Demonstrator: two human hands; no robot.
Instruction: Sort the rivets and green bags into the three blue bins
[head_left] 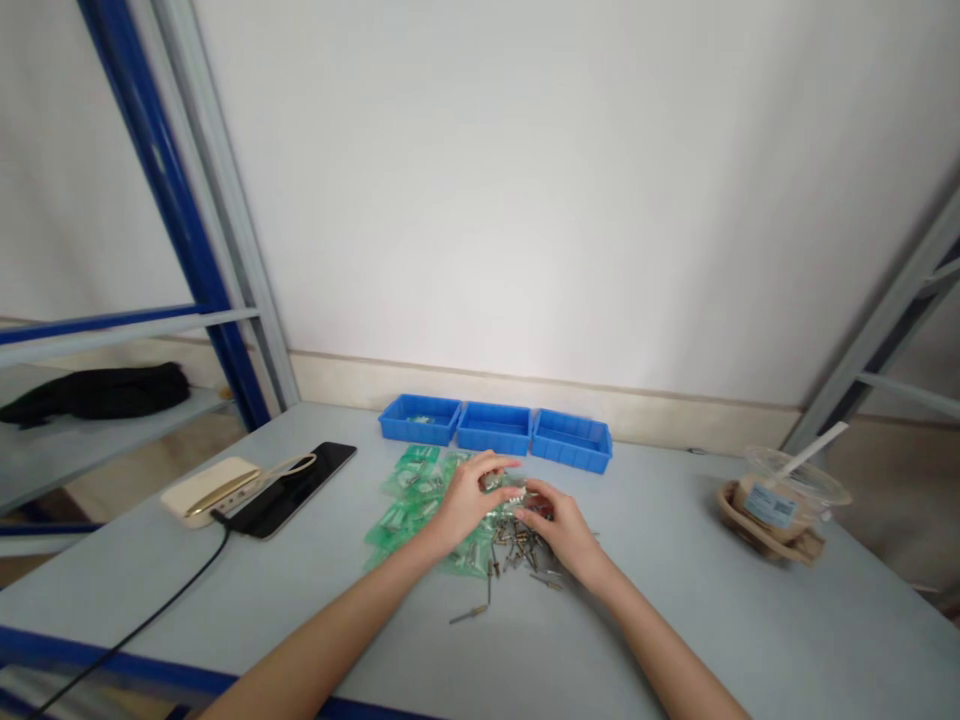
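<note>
Several green-tinted plastic bags (409,505) lie in a loose heap on the grey table top (660,610), with small items inside them. Loose metal rivets (517,550) are scattered just in front of the heap, and one lies apart nearer me. My left hand (472,497) rests over the right side of the bags, fingers reaching right. My right hand (559,525) comes in from the right, its fingertips close to my left fingertips. A small reddish item (541,503) shows near them. Whether either hand grips something there is hidden.
Several blue plastic trays (495,428) stand in a row at the table's back edge. A beige power bank (217,492) with a black cable and a black phone (300,488) lie at left. A lidded cup (780,500) in a cardboard holder stands at right. Blue-and-grey shelving (169,210) rises at left.
</note>
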